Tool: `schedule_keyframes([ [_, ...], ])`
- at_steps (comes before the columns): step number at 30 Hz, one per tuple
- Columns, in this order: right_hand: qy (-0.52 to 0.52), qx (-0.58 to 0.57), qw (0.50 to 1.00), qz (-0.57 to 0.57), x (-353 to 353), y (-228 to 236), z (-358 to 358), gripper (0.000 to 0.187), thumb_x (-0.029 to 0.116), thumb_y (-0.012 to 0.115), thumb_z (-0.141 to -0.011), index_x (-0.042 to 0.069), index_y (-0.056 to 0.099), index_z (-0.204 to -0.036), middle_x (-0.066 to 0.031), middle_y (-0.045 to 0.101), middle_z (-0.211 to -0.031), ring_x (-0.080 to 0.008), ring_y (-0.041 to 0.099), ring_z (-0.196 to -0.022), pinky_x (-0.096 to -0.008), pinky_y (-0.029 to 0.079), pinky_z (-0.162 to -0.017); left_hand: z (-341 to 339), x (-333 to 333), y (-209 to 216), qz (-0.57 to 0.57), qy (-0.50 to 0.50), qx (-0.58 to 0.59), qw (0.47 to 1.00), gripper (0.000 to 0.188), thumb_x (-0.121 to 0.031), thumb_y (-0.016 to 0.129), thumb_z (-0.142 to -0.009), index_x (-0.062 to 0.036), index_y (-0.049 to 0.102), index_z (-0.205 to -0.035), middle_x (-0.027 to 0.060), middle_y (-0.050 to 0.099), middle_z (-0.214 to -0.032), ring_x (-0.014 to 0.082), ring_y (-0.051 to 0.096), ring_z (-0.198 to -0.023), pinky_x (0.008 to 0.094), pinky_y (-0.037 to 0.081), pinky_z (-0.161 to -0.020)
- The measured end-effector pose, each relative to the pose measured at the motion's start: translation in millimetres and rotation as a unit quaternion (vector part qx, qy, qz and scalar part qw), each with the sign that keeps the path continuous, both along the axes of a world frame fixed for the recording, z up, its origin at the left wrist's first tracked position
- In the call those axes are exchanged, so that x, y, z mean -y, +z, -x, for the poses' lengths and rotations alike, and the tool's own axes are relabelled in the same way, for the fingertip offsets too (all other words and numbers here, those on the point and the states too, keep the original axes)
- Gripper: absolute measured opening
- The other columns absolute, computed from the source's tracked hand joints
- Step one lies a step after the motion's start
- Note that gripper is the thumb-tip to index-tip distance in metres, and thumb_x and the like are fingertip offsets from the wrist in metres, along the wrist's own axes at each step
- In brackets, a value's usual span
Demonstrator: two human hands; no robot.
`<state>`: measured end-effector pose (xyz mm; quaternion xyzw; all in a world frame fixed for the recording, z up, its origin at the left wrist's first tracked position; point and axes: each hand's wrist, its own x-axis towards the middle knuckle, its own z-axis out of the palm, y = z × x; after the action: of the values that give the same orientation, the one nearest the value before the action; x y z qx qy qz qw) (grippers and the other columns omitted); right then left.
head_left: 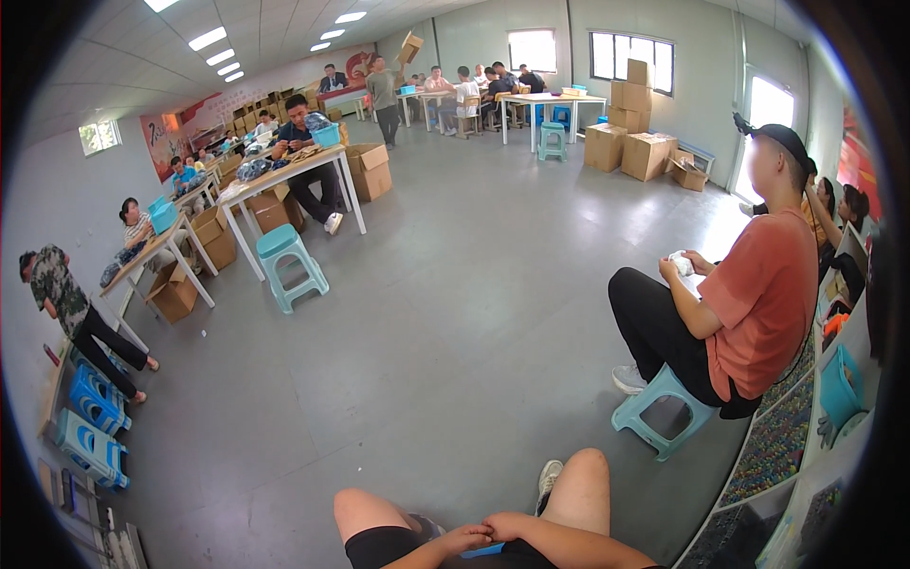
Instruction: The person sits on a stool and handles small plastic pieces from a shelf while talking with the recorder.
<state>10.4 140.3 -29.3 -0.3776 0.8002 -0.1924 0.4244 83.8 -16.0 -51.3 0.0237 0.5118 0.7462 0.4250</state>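
Observation:
Both my hands rest together in my lap, between my bare knees. My left hand [464, 540] has its fingers curled in toward the other hand. My right hand [508, 527] meets it at the fingertips, its fingers bent and pressed together. Whatever they may pinch is too small or hidden to make out. Just below them shows a small patch of something blue [485, 550]; I cannot tell whether either hand touches it.
A person in a red shirt [763, 303] sits on a pale blue stool [664, 417] to my right, holding something white [681, 264]. Stacked stools [92, 450] stand at left. Farther off are a white worktable [284, 173], an empty stool [289, 266], cardboard boxes [649, 156] and several people.

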Motion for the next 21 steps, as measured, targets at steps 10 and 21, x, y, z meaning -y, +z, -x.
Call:
schedule_keyframes([
  [10,0.017,0.004,1.000,0.008,1,1,-1,0.029,0.026,0.058,-0.066,0.008,0.057,-0.089,-0.0153,0.060,-0.084,-0.0317,0.056,-0.080,-0.0393,0.044,-0.067,0,6,-1,0.095,-0.011,-0.016,0.995,0.033,-0.024,0.052,-0.082,-0.0017,0.055,-0.107,0.0010,0.056,-0.097,0.0100,0.046,-0.091,0.0229,0.035,-0.080],
  [21,0.012,0.005,1.000,0.006,4,12,-1,0.032,0.032,0.058,-0.067,0.007,0.058,-0.086,-0.0158,0.060,-0.085,-0.0326,0.056,-0.080,-0.0398,0.044,-0.068,-3,8,-19,0.109,0.022,-0.052,0.992,0.034,-0.027,0.052,-0.082,-0.0034,0.055,-0.106,0.0016,0.056,-0.097,0.0109,0.046,-0.089,0.0234,0.035,-0.078],
])
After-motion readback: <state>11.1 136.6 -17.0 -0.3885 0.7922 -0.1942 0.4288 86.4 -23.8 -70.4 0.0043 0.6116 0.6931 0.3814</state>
